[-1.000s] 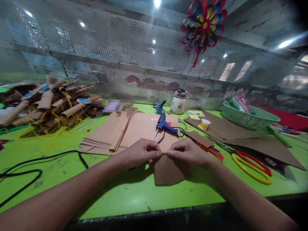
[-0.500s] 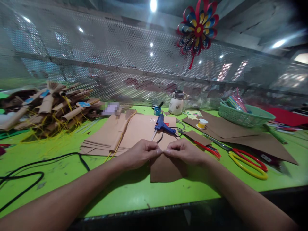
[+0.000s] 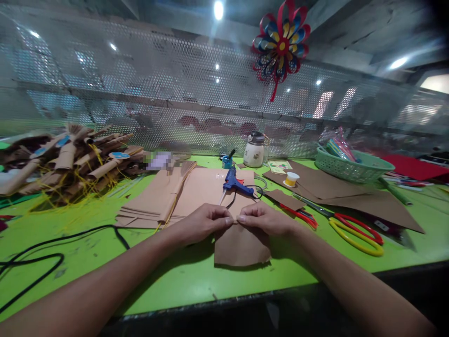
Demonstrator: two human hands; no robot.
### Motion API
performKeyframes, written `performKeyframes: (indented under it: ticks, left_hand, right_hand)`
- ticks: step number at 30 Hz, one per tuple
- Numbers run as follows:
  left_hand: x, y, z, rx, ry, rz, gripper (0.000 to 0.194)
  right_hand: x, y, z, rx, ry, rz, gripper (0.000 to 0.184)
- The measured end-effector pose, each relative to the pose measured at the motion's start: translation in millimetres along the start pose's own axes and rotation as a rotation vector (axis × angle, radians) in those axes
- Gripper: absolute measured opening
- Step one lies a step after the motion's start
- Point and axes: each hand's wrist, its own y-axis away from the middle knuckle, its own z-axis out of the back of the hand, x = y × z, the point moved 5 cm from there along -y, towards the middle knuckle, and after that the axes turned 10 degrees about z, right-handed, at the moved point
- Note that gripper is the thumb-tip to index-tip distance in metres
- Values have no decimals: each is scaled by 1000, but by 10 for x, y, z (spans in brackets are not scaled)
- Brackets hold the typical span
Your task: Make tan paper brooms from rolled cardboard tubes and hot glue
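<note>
Both my left hand (image 3: 205, 222) and my right hand (image 3: 268, 219) pinch the upper edge of a small piece of brown kraft paper (image 3: 240, 248), thumbs on top and close together. The paper's lower part hangs toward me over the green table, its bottom edge slightly curved. Just beyond my fingers a blue glue gun (image 3: 235, 183) lies on a stack of brown paper sheets (image 3: 206, 187). A rolled paper piece with yellow string (image 3: 173, 201) rests on the same stack, left of the glue gun. The fingertips' undersides are hidden.
To the right lie scissors (image 3: 358, 234) with red and yellow handles, a yellow spool (image 3: 291, 179) and a green basket (image 3: 354, 164). A white bottle (image 3: 254, 150) stands at the back. Piled paper rolls (image 3: 80, 157) fill the far left, and a black cord (image 3: 31, 243) runs across the table.
My thumbs have moved slightly apart along the paper's upper edge, and more of its lower right corner shows. The whole view has shifted a little.
</note>
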Motion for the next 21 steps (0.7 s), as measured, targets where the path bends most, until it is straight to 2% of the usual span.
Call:
performKeyframes:
  ticks: [7,15,21]
  left_hand:
    - [-48,34,-28,-4,-10,12,38]
    - [-35,53,-41,-21,51,68,35]
    - [5,44,23,-1,77,86,33]
  right_hand:
    - [98,10,-34,10,100,67,43]
    - [41,51,-21,47,65,-38,45]
    - [25,32,24,3,81,-13,38]
